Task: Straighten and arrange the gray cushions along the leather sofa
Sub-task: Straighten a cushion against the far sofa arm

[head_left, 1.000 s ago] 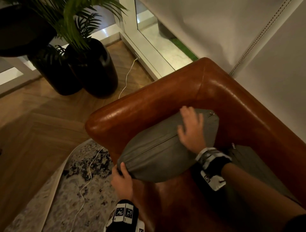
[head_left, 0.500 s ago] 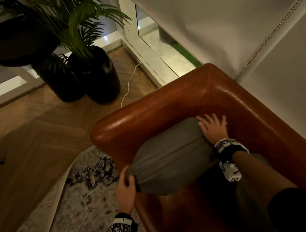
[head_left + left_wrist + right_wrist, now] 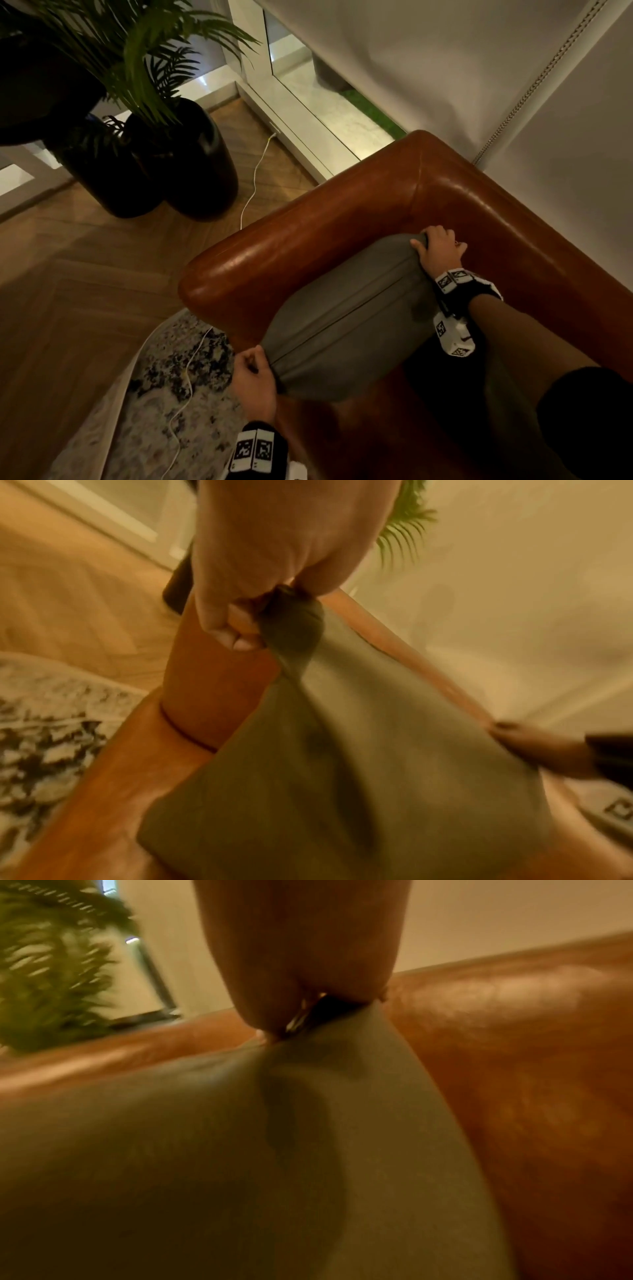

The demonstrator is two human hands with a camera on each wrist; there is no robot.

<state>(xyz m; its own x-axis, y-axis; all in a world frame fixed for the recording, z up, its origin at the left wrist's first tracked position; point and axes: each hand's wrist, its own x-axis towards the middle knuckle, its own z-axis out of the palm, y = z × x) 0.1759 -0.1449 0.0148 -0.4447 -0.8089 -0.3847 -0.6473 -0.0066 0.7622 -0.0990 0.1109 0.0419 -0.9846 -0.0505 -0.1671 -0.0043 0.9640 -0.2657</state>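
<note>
Seen from above, dark planters with green fronds stand on the wood floor at far left, a white cable trailing from the wall toward a patterned rug.

Next comes the brown leather sofa, at its corner where the armrest meets the backrest. A gray cushion stands on edge on the seat, running along the inside of the armrest, its seam facing up.

The left hand is closed around the cushion's near corner, by the sofa's front edge; the wrist view shows fabric bunched in curled fingers. The right hand is clenched on the far corner, close to the backrest, with fabric drawn into a peak under the fist. Gripping opposite corners likely lets the person pull the cover taut and square the cushion against the armrest.

A second gray cushion seems to lie in shadow further right, under the right forearm.
</note>
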